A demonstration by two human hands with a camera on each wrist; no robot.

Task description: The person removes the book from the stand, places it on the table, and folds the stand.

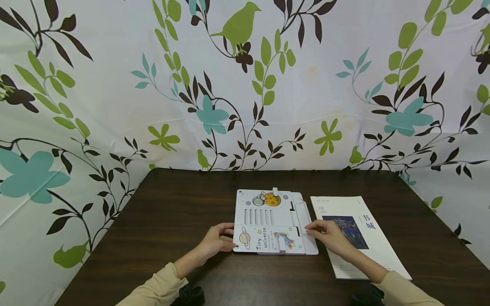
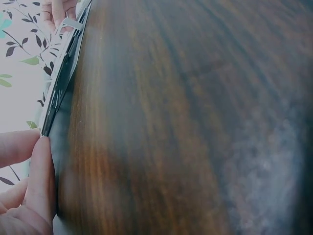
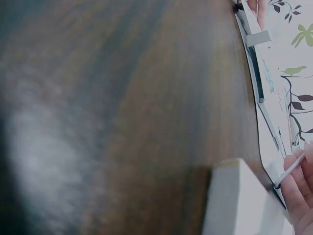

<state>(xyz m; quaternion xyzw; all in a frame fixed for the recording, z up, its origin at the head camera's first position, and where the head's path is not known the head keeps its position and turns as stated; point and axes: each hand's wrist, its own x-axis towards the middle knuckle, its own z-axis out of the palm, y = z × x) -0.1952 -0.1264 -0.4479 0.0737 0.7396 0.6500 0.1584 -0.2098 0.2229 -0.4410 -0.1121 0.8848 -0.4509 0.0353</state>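
Note:
A flat white book stand (image 1: 254, 219) printed with planets and the words "Tiny universe" lies on the dark wooden table. My left hand (image 1: 216, 240) pinches its lower left edge; in the left wrist view the thumb (image 2: 41, 181) and a finger meet on that edge, which looks slightly raised off the table. At the stand's right side, my right hand (image 1: 331, 238) pinches a thin white rod (image 3: 292, 170) that joins the stand. White clips sit at the stand's top (image 1: 275, 191) and bottom edges. The stand's underside is mostly hidden.
A thick white book (image 1: 350, 257) with a dark blue picture on its cover lies just right of the stand, under my right forearm. The table (image 1: 183, 208) ends at a patterned cloth (image 1: 268, 144) behind. Black objects (image 1: 191, 295) show near both wrists.

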